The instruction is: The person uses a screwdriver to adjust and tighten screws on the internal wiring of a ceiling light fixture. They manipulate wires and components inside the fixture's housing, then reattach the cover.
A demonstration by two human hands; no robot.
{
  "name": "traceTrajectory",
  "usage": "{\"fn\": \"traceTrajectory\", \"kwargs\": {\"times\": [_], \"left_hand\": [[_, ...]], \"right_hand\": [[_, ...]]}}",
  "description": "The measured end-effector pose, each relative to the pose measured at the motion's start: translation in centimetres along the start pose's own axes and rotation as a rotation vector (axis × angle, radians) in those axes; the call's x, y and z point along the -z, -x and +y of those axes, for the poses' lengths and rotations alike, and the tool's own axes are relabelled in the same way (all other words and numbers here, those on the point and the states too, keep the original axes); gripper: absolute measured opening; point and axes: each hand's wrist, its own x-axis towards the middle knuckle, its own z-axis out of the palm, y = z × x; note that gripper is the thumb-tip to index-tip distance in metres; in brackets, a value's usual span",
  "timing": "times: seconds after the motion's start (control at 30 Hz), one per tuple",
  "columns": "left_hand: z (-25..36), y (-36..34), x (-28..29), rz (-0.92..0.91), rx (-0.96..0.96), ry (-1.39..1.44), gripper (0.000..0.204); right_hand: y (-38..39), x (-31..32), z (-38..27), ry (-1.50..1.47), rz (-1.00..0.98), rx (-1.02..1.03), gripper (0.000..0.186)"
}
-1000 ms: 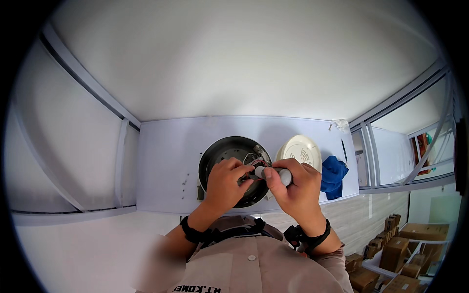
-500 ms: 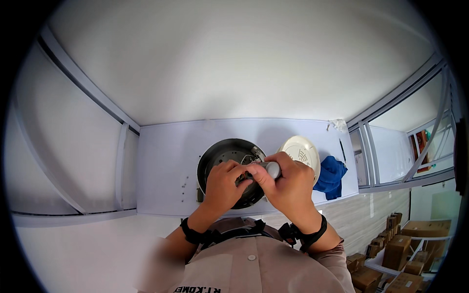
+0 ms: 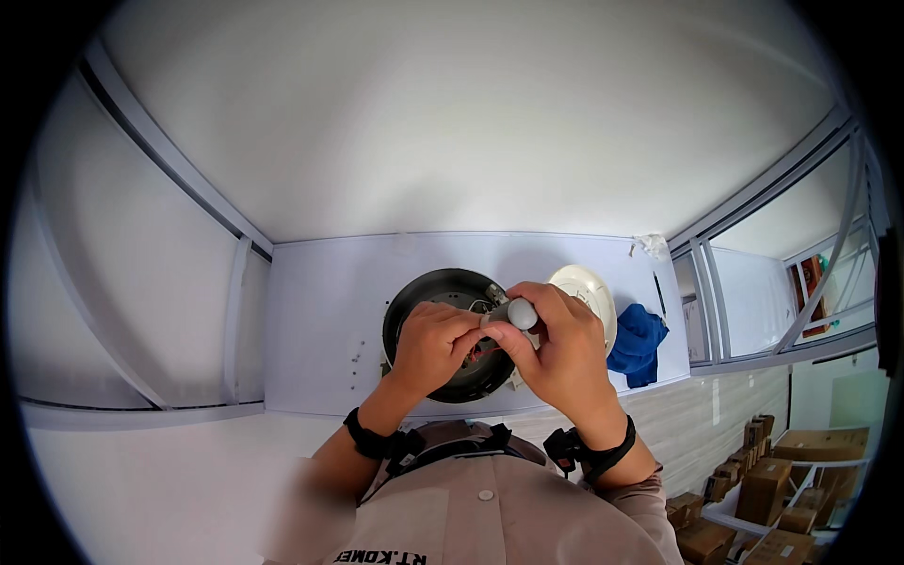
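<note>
The scene is bright and evenly lit, with soft daylight that seems to come from the windows (image 3: pixel 800 282) on the right side. The white table (image 3: pixel 320 311) and the white wall (image 3: pixel 471 113) reflect much light, but nothing is burnt out. Only weak, soft shadows lie under the hands. The fisheye lens bends straight edges strongly near the rim, and the corners are black. The centre is sharp; one patch at the lower left is blurred.

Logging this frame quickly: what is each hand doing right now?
Left hand: closed, fingers pinching wiring inside the round black fixture.
Right hand: closed around a grey-handled tool.
</note>
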Motion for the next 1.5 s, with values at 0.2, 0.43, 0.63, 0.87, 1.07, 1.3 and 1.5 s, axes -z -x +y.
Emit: {"fn": "traceTrajectory", "kwargs": {"times": [0.2, 0.43, 0.63, 0.87, 1.07, 1.3, 1.5], "left_hand": [[0.7, -0.3, 0.4, -0.052, 0.033, -0.011, 0.010], [1.8, -0.4, 0.9, -0.041, 0.167, 0.307, 0.038], [0.9, -1.7, 2.3, -0.162, 0.010, 0.310, 0.050], [1.2, -2.8, 2.4, -0.234, 0.172, 0.427, 0.042], [-0.9, -3.2, 1.6, -0.107, 0.185, 0.358, 0.040], [-0.2, -4.2, 2.2, -0.126, 0.134, 0.362, 0.045], [-0.8, -3.3, 1.7, -0.125, 0.351, 0.536, 0.041]], "right_hand": [[0.6, 0.4, 1.0, 0.068, 0.008, 0.119, 0.040], [-0.3, 0.1, -0.4, 0.114, 0.032, 0.123, 0.053], [-0.7, -0.6, -0.5, 0.024, 0.125, 0.118, 0.045], [-0.3, -0.3, 0.1, 0.052, 0.077, 0.164, 0.041], [-1.7, 0.0, 0.0, -0.126, -0.079, 0.156, 0.041], [-3.2, -0.6, 1.7, -0.400, -0.163, 0.125, 0.054], [-3.1, -1.3, 2.5, -0.342, -0.135, 0.141, 0.063]]}}
